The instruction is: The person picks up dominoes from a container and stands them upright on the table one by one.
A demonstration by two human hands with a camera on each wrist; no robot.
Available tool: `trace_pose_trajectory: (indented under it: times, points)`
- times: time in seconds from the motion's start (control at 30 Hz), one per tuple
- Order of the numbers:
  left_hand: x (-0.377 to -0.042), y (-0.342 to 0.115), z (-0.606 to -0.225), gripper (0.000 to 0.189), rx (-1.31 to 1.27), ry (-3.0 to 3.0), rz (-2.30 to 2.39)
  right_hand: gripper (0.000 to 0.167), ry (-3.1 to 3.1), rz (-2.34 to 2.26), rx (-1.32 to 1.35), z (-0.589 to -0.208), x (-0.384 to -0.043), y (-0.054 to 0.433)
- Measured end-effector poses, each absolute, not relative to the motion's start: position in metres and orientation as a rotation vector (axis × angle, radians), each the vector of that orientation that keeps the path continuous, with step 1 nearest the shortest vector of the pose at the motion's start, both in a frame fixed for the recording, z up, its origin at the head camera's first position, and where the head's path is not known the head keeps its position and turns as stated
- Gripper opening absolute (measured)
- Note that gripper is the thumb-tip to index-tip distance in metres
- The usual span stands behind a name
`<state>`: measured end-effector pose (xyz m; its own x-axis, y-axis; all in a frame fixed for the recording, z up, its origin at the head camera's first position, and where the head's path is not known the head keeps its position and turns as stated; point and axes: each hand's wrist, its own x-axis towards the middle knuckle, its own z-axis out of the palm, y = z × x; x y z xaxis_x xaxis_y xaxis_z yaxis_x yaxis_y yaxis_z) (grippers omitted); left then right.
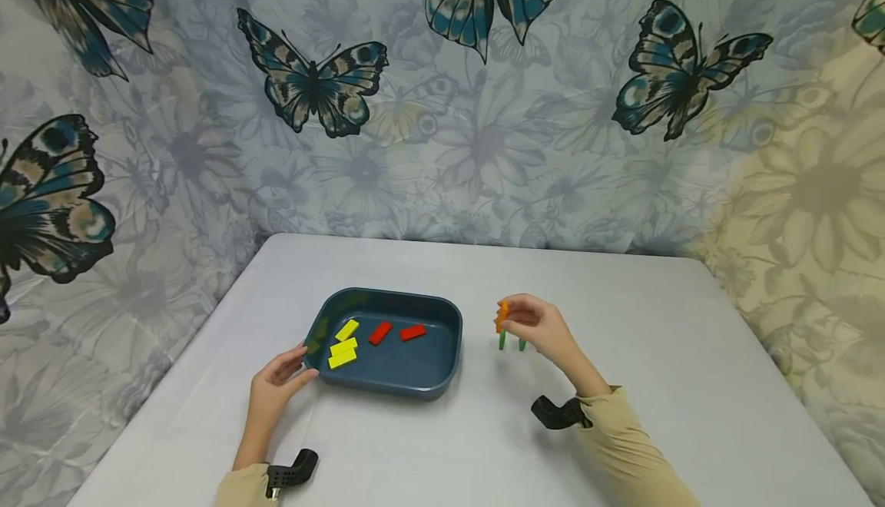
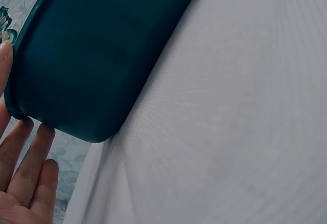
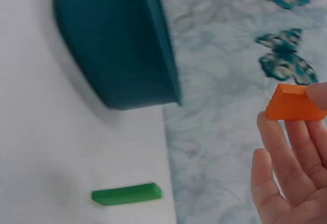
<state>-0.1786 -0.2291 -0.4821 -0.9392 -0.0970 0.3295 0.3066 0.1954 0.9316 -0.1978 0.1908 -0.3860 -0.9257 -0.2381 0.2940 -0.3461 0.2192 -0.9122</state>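
My right hand pinches an orange block between thumb and fingers, well above the table in the right wrist view. Below that hand two narrow green blocks stand on end; one green block also shows in the right wrist view. Whether the orange block touches the green ones I cannot tell. At the near left corner of a dark blue-green rectangular tray, my left hand touches the rim with thumb and fairly straight fingertips. The left little finger stands off the tray wall.
Inside the tray lie three yellow blocks and two red blocks. A white-covered table carries everything. Behind it hangs a butterfly-patterned cloth. Black wrist mounts stick out below both hands.
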Motion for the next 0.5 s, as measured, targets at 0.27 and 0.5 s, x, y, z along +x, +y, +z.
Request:
trace_pose_trajectory:
  times: [0.27,0.5]
  points:
    - [-0.180,-0.229,-0.481,0.040,-0.217,-2.141,-1.789,0.031,-2.361,1.616,0.409,-0.392,-0.199,0.250]
    - [-0.181,-0.231,-0.484,0.038,-0.196,-2.141,-1.814,0.027,-2.415,1.475,0.324,-0.419,-0.196,0.287]
